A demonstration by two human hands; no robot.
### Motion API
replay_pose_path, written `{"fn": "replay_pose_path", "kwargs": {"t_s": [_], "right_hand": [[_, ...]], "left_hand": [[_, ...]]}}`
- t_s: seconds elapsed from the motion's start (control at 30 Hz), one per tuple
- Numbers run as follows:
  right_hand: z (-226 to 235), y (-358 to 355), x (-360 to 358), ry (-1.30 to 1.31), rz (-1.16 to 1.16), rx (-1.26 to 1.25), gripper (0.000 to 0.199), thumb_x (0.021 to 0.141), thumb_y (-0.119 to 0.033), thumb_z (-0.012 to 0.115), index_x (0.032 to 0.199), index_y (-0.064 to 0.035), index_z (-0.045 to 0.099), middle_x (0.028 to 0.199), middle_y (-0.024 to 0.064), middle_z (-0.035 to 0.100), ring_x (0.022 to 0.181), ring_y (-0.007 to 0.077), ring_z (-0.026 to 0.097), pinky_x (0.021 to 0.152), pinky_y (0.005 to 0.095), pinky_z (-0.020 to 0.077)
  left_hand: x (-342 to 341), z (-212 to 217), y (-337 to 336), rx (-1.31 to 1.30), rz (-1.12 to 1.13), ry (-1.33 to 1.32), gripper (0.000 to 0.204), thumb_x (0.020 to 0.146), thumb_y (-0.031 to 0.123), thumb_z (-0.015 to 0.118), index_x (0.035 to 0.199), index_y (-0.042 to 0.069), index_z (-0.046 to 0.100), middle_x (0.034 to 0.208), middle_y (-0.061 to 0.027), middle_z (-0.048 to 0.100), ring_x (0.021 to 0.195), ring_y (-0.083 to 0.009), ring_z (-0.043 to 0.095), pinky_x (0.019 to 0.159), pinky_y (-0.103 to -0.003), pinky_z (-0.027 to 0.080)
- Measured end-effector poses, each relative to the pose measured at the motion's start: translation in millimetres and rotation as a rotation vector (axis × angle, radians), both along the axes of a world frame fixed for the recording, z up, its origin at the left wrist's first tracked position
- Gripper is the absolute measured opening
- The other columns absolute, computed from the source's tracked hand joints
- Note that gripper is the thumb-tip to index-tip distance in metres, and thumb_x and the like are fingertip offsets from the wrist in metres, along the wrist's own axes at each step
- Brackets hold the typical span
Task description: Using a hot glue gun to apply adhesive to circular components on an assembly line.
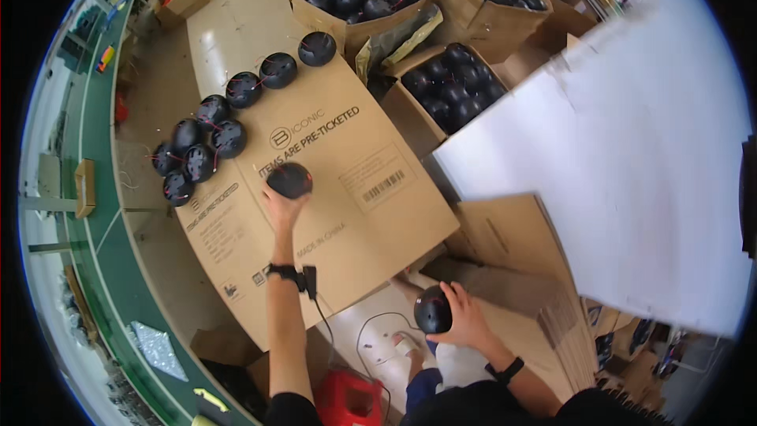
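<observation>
My left hand (282, 211) is closed round a black round housing (290, 180), just over or on the top of a large brown carton (394, 225); whether the housing touches the cardboard I cannot tell. In front of my body, past the carton's near right edge, my right hand (467, 320) grips another black round housing (433, 310) by its side. Several similar black housings (244, 90), some with thin red wires sticking out, stand along the carton's far and left edges. Both wrists wear dark bands; a cable hangs from the left one.
Open cardboard boxes (331, 30) full of black housings stand beyond the carton. On the right are a big white panel (607, 166) and folded cardboard (516, 244). A green workbench (106, 213) runs down the left. A red plastic object (347, 398) sits near my feet.
</observation>
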State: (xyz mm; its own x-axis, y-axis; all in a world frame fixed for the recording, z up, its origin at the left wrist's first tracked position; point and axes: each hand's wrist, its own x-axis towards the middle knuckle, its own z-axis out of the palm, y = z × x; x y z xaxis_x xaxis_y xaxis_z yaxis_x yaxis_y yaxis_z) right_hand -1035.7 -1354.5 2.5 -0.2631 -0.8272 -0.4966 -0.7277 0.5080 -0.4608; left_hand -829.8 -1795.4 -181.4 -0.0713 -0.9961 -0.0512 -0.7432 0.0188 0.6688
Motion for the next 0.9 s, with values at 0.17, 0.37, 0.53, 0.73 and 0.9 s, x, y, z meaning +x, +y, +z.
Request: {"fn": "replay_pose_path", "kwargs": {"t_s": [0.17,0.37,0.53,0.73,0.9], "right_hand": [[-29.2,-79.2,-33.1,-0.056,-0.041,0.047,0.121,0.061,-0.056,0.087,0.156,-0.0119,0.027,0.15,0.0312,0.031,0.128,0.0526,0.043,0.105,0.0579,0.0405],[-91.6,-253.4,-56.9,-0.042,-0.027,-0.268,0.113,0.064,-0.041,0.086,0.157,-0.0129,0.026,0.149,0.0301,0.03,0.126,0.0522,0.041,0.103,0.0611,0.0389],[-150.7,-442.5,-94.3,0.086,-0.095,-0.486,0.112,0.061,-0.037,0.089,0.154,-0.0142,0.029,0.147,0.0287,0.035,0.121,0.0536,0.046,0.099,0.06,0.0433],[-189.9,-615.9,-60.9,0.116,-0.09,-0.478,0.118,0.058,-0.039,0.092,0.155,-0.0172,0.028,0.147,0.0298,0.034,0.12,0.056,0.046,0.1,0.0604,0.0431],[-227.0,-626.4,-54.3,-0.199,-0.23,-0.717,0.106,0.071,-0.039,0.085,0.155,-0.0107,0.027,0.147,0.0315,0.036,0.126,0.0517,0.046,0.103,0.0554,0.0419]], "left_hand": [[-75.6,-34.1,-151.4,-0.017,0.223,-0.096,0.136,0.055,0.043,0.095,0.155,0.0,0.013,0.144,-0.0339,0.036,0.131,-0.049,0.044,0.106,-0.052,0.044],[-59.5,-68.1,-218.2,-0.257,0.225,0.019,0.133,0.059,0.039,0.095,0.155,-0.003,0.013,0.149,-0.0348,0.03,0.136,-0.0493,0.038,0.113,-0.051,0.037],[-55.4,-100.4,-61.2,0.275,0.187,-0.233,0.132,0.06,0.039,0.094,0.159,0.007,0.013,0.16,-0.029,0.019,0.149,-0.0433,0.022,0.118,-0.054,0.028],[-20.0,-73.9,-30.5,0.476,0.144,-0.484,0.133,0.063,0.051,0.09,0.16,0.008,0.01,0.168,-0.0118,0.007,0.155,-0.0334,0.008,0.114,-0.061,0.03],[-18.8,-76.2,-25.2,0.525,0.138,-0.527,0.132,0.065,0.055,0.089,0.159,0.007,0.011,0.168,-0.0127,0.005,0.155,-0.0322,0.005,0.113,-0.063,0.032]]}}
